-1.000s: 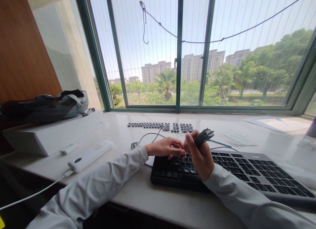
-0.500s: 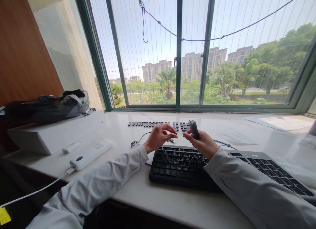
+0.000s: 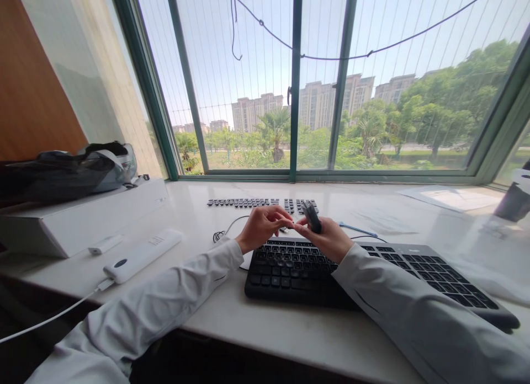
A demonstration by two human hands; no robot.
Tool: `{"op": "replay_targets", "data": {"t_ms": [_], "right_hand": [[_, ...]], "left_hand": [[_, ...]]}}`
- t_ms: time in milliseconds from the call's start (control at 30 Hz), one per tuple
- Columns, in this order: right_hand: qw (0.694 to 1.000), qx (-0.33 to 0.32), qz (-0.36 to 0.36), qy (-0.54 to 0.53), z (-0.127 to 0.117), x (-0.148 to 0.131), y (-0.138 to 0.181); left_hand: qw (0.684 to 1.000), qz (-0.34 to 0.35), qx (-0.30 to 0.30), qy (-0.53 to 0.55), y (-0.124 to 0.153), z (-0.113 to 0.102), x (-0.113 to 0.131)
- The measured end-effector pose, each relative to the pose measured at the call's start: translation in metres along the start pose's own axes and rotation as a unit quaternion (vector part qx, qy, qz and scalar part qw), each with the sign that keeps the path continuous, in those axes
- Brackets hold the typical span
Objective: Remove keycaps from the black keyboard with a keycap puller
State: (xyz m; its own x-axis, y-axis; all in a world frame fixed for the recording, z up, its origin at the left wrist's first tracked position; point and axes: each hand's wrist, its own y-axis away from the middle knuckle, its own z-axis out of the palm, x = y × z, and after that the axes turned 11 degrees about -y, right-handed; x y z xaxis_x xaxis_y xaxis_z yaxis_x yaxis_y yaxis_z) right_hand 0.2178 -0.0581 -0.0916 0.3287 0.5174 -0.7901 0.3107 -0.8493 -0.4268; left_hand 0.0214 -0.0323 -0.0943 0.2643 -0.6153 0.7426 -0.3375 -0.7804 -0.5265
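Head view: right hand [image 3: 330, 238] holds a black tool [image 3: 312, 217] (keyboard [image 3: 285, 264] below).

two hands [image 3: 261, 228], one keyboard [image 3: 285, 265], one black tool [image 3: 312, 217], one blue stick [image 3: 358, 229], one white box [image 3: 103, 217]

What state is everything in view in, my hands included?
Left hand: fingers bent; any piece between them is too small to tell
Right hand: closed around a dark object
Keyboard: partly capped, keys at near left, bare sockets at right
Loose keycaps: in rows near the window
Power bank: lying flat, white cable plugged in
White box: lying flat, dark bundle on top
Cord: knotted, sagging across the window
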Motion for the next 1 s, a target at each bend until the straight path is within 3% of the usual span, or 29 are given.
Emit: {"op": "replay_targets", "data": {"t_ms": [167, 333, 700, 800, 900, 1000], "right_hand": [[1.0, -0.003, -0.005, -0.017, 0.001, -0.003, 0.001], [1.0, 0.027, -0.004, -0.004, -0.002, -0.002, 0.0], [0.982, 0.057, -0.048, 0.171, -0.003, -0.001, 0.002], [0.967, 0.046, -0.07, 0.242, -0.008, 0.002, 0.003], [0.951, 0.029, -0.078, 0.297, -0.013, 0.004, 0.002], [0.946, 0.022, -0.068, 0.317, -0.018, 0.005, 0.0]], "left_hand": [[1.0, 0.007, 0.006, -0.025, 0.003, -0.001, 0.003], [0.987, 0.055, 0.006, -0.151, 0.004, -0.003, 0.008], [0.926, 0.178, 0.005, -0.333, 0.001, -0.012, 0.004], [0.908, 0.152, 0.079, -0.383, -0.013, -0.037, -0.004], [0.878, 0.061, 0.184, -0.437, -0.028, -0.078, -0.02], [0.839, -0.069, 0.184, -0.508, -0.034, -0.118, -0.045]]}}
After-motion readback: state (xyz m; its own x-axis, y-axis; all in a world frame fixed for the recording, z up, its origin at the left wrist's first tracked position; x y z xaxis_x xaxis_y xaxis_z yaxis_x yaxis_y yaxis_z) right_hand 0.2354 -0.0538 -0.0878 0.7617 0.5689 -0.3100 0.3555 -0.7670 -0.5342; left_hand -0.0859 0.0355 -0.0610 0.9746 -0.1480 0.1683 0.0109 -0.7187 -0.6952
